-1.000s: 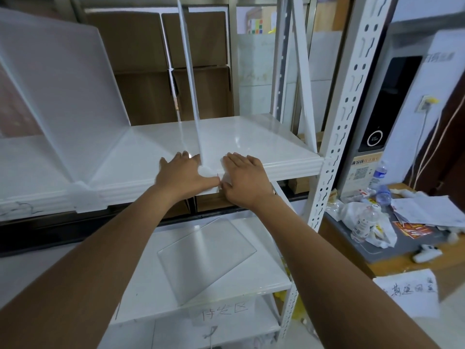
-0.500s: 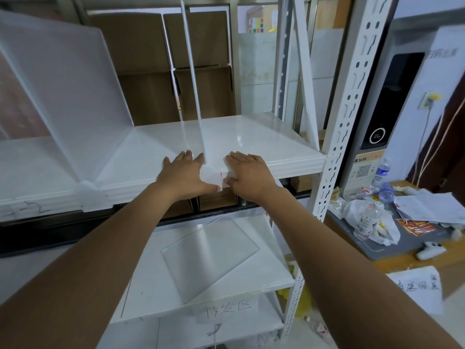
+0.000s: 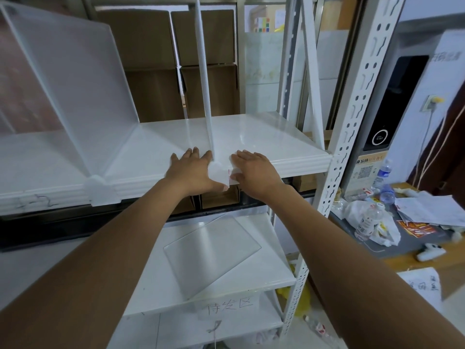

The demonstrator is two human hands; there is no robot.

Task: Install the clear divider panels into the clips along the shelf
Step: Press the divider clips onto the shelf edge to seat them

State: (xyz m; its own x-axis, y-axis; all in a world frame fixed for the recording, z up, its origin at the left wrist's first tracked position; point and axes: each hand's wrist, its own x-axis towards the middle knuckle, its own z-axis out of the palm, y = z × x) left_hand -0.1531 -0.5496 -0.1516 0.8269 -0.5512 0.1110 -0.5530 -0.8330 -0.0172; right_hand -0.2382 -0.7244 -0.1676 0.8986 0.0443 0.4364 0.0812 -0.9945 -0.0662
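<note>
A clear divider panel [image 3: 203,79] stands upright, edge-on to me, on the white shelf [image 3: 289,162]. Its foot sits in a white clip [image 3: 218,172] on the shelf's front lip. My left hand [image 3: 192,170] lies flat on the shelf left of the clip, thumb against the clip's front. My right hand [image 3: 254,170] presses on the clip's right side. A second clear panel [image 3: 73,79] stands further left in its own clip [image 3: 98,191]. A spare clear panel [image 3: 212,250] lies flat on the lower shelf [image 3: 274,275].
A perforated white upright post [image 3: 357,104] frames the shelf's right end. Brown cardboard boxes [image 3: 151,66] stand behind the shelf. To the right, a wooden table [image 3: 402,260] carries water bottles [image 3: 383,177], bags and papers.
Both hands stay on the clip at the panel's foot; the left thumb has slid a little further across the clip's front. The panel stays upright.
</note>
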